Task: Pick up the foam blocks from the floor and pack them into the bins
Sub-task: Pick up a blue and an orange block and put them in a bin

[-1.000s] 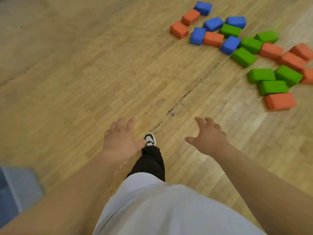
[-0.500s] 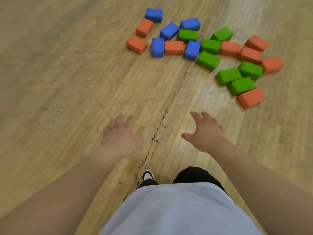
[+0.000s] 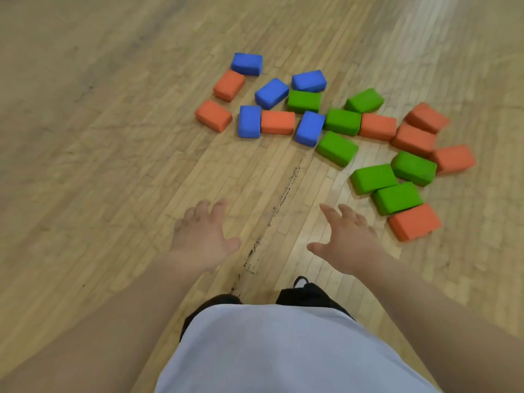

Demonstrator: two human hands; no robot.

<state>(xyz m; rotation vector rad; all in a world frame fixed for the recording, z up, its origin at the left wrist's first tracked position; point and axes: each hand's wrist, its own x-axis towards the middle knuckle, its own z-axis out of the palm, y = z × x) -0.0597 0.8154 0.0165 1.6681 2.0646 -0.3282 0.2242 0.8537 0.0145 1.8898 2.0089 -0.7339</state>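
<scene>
Worn wooden floorboards (image 3: 113,171) fill the view, a dark scuffed line (image 3: 279,205) running away between our two arms. We hold both hands out low in front of us. Our left hand (image 3: 202,239) has the palm down and fingers spread with nothing in it; our right hand (image 3: 347,241) is equally bare, fingers splayed and slightly curled, thumb out to the side — a shape we judge to be readying for a grab.

Every foam block we can see lies on the floor beyond our fingertips, none touched yet. Closest is an orange block (image 3: 414,221), just off to the outer side of our right hand, with two green blocks (image 3: 397,197) (image 3: 373,178) packed against one another directly past it. Farther ahead of both hands sits the main scatter: blue blocks (image 3: 249,121), more green blocks (image 3: 336,148), and an orange block (image 3: 213,115) at the edge ahead of our left hand. Many lie edge to edge, as if dumped together.

No bin shows anywhere — we cannot say where they stand. Our judgement: we are at the approach, nothing gathered on this trip, and the nearest orange block looks the natural first pick.
</scene>
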